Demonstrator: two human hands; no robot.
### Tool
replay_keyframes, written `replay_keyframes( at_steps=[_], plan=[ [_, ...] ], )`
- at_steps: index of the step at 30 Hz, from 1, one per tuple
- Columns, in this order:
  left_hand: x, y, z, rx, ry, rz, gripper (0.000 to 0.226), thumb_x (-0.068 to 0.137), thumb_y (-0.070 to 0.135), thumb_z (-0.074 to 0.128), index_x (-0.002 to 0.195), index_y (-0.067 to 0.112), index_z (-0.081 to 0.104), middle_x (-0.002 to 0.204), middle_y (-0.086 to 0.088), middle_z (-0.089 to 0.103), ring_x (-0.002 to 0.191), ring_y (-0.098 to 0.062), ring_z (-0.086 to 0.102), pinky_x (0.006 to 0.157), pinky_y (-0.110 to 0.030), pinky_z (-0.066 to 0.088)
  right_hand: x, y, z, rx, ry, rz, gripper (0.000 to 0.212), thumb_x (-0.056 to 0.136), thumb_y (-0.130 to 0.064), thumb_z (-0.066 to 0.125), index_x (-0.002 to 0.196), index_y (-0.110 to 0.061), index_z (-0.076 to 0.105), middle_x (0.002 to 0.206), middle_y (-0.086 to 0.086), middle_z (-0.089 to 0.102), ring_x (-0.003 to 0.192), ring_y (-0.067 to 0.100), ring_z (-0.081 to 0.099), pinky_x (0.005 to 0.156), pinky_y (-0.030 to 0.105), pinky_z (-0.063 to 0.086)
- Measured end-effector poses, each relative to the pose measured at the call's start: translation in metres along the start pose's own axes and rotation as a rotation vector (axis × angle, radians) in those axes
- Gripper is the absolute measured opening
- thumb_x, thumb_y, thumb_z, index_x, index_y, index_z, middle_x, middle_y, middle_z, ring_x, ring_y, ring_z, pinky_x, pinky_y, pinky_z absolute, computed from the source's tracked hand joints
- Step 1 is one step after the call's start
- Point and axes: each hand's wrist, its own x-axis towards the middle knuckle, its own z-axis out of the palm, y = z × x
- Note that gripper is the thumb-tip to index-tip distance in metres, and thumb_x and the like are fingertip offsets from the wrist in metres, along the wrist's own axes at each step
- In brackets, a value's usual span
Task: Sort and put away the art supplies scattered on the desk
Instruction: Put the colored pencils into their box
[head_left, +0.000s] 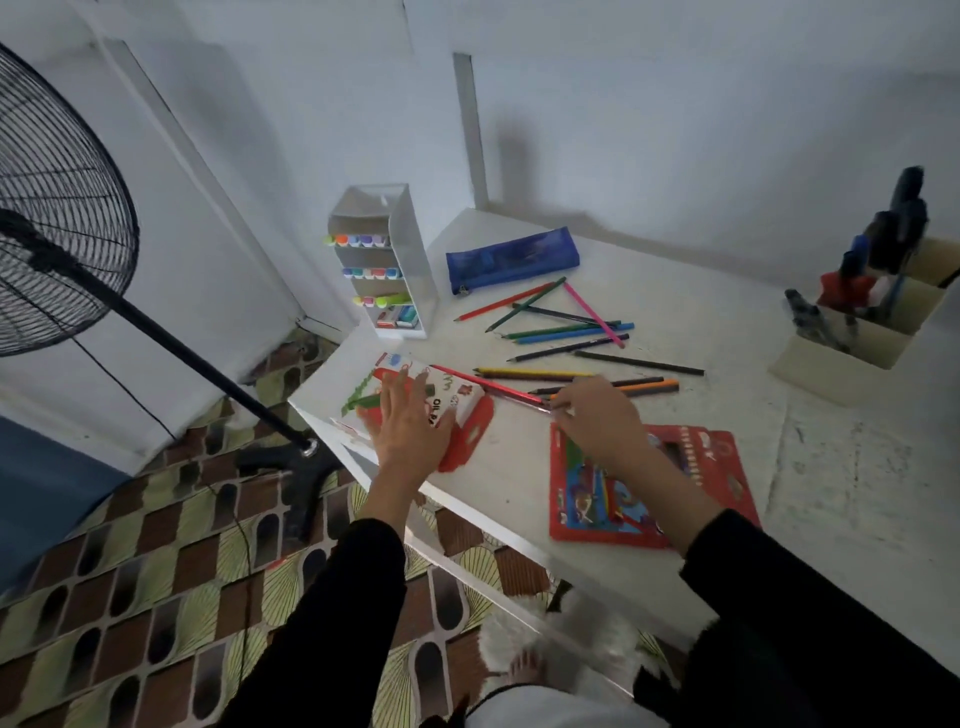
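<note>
Several coloured pencils lie scattered across the middle of the white desk. My right hand pinches the near end of a red pencil that slants up to the left. It hovers over a flat red pencil box lying near the front edge. My left hand lies flat, fingers spread, on a white and red oil pastel box at the desk's left corner.
A blue zip pencil case lies at the back. A clear tiered marker organizer stands at the back left. A beige compartment holder with pens and scissors stands at the right. A black standing fan is on the floor left.
</note>
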Motion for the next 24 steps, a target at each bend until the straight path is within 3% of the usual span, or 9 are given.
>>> replay_keyframes(
  at_steps=[3,6,11,15,18,21,24],
  plan=[
    [0.021,-0.019,-0.001,0.036,-0.088,0.035,0.071,0.092,0.060,0.039,0.149,0.026,0.015,0.159,0.003,0.002,0.146,-0.019,-0.002,0.111,-0.059,-0.006,0.024,-0.026,0.015,-0.260,-0.023,0.066,0.023,0.095,-0.028,0.047,0.111,-0.017,0.060,0.109,0.003,0.061,0.108,0.023,0.052,0.093,0.041,0.043],
    [0.025,-0.031,0.002,0.056,-0.055,0.072,0.072,0.089,0.065,0.038,0.147,0.028,0.019,0.157,0.005,0.011,0.145,-0.019,0.008,0.111,-0.063,0.000,0.030,-0.034,0.024,-0.355,-0.074,0.164,0.020,0.094,-0.021,0.049,0.113,-0.018,0.054,0.112,0.003,0.059,0.110,0.023,0.052,0.098,0.046,0.038],
    [0.025,-0.034,0.006,0.077,-0.024,0.083,0.072,0.089,0.067,0.032,0.149,0.029,0.016,0.157,0.005,0.010,0.145,-0.018,0.006,0.113,-0.061,-0.002,0.032,-0.033,0.029,-0.342,-0.026,0.173,0.015,0.092,-0.013,0.050,0.103,-0.016,0.060,0.102,0.002,0.058,0.098,0.022,0.056,0.082,0.035,0.045],
    [0.024,-0.034,0.008,0.091,-0.038,0.080,0.073,0.089,0.067,0.029,0.149,0.029,0.012,0.158,0.006,0.007,0.146,-0.018,0.002,0.113,-0.061,-0.001,0.023,-0.024,0.020,-0.054,0.046,0.215,0.012,0.091,-0.019,0.055,0.096,-0.014,0.064,0.097,0.003,0.063,0.089,0.021,0.059,0.078,0.033,0.049],
    [0.026,-0.036,0.009,0.089,-0.036,0.081,0.074,0.089,0.067,0.028,0.150,0.029,0.011,0.158,0.006,0.007,0.146,-0.018,0.001,0.113,-0.061,-0.001,0.010,-0.020,0.008,0.248,0.154,0.235,0.007,0.084,-0.018,0.067,0.091,-0.014,0.067,0.083,-0.001,0.066,0.072,0.009,0.059,0.065,0.020,0.043],
    [0.027,-0.036,0.008,0.083,-0.028,0.083,0.074,0.088,0.067,0.031,0.149,0.029,0.013,0.157,0.005,0.009,0.146,-0.018,0.003,0.113,-0.062,-0.001,-0.008,-0.013,-0.004,0.511,0.172,0.245,0.020,0.084,-0.010,0.067,0.101,-0.021,0.063,0.079,-0.002,0.064,0.052,0.001,0.048,0.053,0.016,0.042],
    [0.027,-0.031,0.006,0.039,-0.026,0.054,0.072,0.088,0.063,0.040,0.147,0.029,0.019,0.156,0.004,0.012,0.145,-0.019,0.005,0.113,-0.061,-0.001,-0.027,-0.002,-0.016,0.707,0.161,0.314,0.032,0.085,-0.001,0.061,0.107,-0.024,0.058,0.087,0.002,0.061,0.056,0.004,0.052,0.051,0.016,0.049]
  ],
)
